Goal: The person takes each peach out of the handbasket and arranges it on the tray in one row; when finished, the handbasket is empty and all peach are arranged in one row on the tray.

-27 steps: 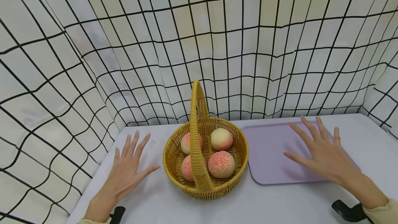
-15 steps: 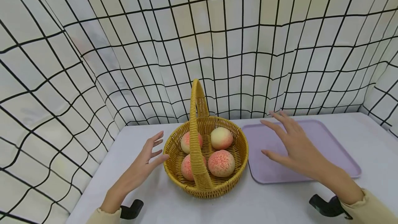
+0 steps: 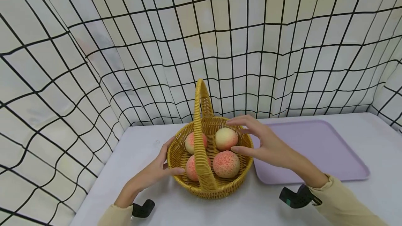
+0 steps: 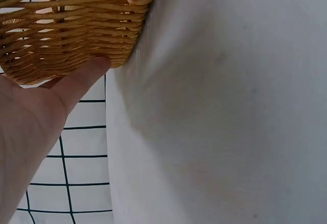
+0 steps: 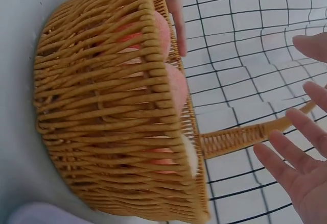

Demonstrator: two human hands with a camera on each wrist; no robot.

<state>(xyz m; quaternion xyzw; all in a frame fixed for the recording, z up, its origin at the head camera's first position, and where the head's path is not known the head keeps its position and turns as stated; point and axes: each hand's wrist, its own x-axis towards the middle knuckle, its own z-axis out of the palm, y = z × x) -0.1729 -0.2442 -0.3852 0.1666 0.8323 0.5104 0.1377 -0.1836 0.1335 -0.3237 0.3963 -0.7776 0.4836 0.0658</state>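
Observation:
A woven wicker basket (image 3: 216, 194) with a tall arched handle (image 3: 199, 121) stands on the table with several peaches in it. One peach (image 3: 226, 138) is mostly cream, and another peach (image 3: 226, 164) is speckled pink. My left hand (image 3: 150, 175) is at the basket's left side, thumb (image 3: 176, 171) reaching over the rim and other fingers along the outer wall. In the left wrist view a finger (image 4: 84, 78) touches the weave low down. My right hand (image 3: 265, 145) hovers over the right rim, fingers spread beside the cream peach; the right wrist view shows it holding nothing.
A lilac tray (image 3: 317, 142) lies to the right of the basket, partly behind my right forearm. White cloth walls with a black net (image 3: 232, 58) enclose the table (image 3: 238, 212) at the back and sides.
Both hands have moved inward. The left has come from the bare table to the basket's left side; the right has come from above the tray to the right rim. The basket stays put.

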